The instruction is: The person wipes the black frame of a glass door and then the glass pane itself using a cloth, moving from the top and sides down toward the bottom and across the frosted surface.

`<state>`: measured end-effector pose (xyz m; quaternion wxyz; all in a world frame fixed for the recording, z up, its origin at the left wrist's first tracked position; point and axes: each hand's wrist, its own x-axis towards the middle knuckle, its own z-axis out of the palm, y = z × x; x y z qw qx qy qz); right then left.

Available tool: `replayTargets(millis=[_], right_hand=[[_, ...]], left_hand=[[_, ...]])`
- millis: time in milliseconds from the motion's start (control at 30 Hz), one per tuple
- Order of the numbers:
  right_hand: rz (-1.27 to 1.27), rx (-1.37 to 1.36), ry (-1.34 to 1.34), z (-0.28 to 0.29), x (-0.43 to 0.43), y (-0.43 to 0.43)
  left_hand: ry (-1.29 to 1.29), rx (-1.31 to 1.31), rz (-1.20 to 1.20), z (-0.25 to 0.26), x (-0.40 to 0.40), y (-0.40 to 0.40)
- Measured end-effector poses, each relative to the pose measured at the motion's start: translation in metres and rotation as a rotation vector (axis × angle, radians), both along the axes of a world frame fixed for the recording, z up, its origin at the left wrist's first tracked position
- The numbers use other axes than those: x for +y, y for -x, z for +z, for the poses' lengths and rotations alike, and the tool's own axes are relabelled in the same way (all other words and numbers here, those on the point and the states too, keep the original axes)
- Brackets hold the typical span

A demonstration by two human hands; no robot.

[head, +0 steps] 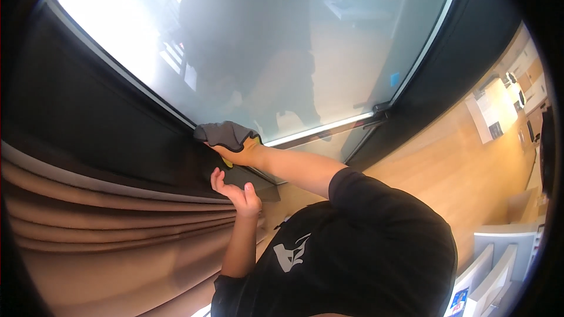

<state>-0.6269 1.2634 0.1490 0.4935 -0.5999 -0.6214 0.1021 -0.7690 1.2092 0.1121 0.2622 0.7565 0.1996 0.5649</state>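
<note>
My right hand point(224, 141) is at the lower corner of a large framed glass panel point(282, 53), pressing a grey cloth with dark edging and a yellow underside point(227, 133) there. The cloth covers most of the fingers, at the meeting of the glass and the black frame point(97, 110). Below it, my left hand point(238, 196) is raised with its fingers apart and nothing in it. The glass reflects a dark figure and bright window light. A small blue patch point(395, 79) shows near its right edge.
Brown curtains point(110, 233) hang at the lower left, close to my left arm. A dark latch-like fitting point(381, 108) sits at the panel's right corner. White shelving point(506, 233) stands at the lower right, and a white table point(489, 110) farther off on the wood-toned floor point(423, 171).
</note>
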Motion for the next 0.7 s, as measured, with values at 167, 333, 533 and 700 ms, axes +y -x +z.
replayTargets(millis=[167,333,533,700], right_hand=[[0.029,0.262,0.049,-0.015,-0.034,-0.025],[-0.162,-0.289,0.254,-0.034,-0.113,-0.148],[-1.113,-0.373,-0.178,-0.047,-0.279,-0.316],[-1.12,-0.268,-0.333,-0.051,-0.245,-0.295]], left_hand=[[0.043,0.04,0.019,-0.008,0.004,-0.017],[0.202,0.104,0.141,-0.047,0.027,-0.039],[0.411,0.17,0.126,-0.066,0.023,-0.065],[0.464,0.156,0.072,-0.078,0.025,-0.064]])
